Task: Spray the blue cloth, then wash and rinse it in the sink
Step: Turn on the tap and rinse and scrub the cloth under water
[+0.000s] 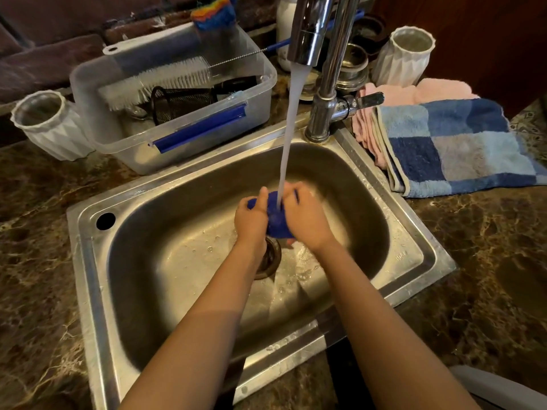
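Observation:
The blue cloth (276,221) is bunched into a wad over the middle of the steel sink (165,232). My left hand (251,220) grips its left side and my right hand (305,216) grips its right side, fingers curled round it. Water runs from the chrome tap (307,28) in a white stream (291,128) and lands on the cloth between my hands. The drain (270,258) lies just below, partly hidden by my left wrist. Wet patches shine on the sink floor.
A clear plastic tub (183,134) with brushes and a black mesh cup stands behind the sink at the left. White ribbed vases stand at the far left (50,125) and back right (405,54). Folded blue check towel (455,146) and pink cloth (414,93) lie right of the tap.

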A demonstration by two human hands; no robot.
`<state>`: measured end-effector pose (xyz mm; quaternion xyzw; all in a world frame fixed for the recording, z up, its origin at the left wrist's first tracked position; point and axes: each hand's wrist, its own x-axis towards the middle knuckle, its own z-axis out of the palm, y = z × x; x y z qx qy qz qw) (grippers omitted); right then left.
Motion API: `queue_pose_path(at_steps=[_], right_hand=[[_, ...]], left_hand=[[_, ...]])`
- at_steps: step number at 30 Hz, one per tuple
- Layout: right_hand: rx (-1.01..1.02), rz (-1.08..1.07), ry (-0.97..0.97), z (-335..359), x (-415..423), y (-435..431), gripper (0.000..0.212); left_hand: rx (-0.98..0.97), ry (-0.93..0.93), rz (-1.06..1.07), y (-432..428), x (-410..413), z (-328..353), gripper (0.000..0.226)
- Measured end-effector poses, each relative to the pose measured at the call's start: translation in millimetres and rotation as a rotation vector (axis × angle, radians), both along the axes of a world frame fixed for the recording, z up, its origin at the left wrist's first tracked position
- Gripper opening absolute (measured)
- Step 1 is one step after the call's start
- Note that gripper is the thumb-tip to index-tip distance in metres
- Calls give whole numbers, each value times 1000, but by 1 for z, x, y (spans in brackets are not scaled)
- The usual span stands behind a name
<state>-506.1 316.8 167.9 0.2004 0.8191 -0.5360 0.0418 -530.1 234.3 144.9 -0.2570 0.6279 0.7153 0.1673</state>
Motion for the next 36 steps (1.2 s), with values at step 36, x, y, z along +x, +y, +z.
queue_pose_path(at_steps=[36], right_hand=[[-72, -496, 240, 18, -109, 139, 22]], left_hand=[[330, -211, -112, -6, 0, -6, 19]])
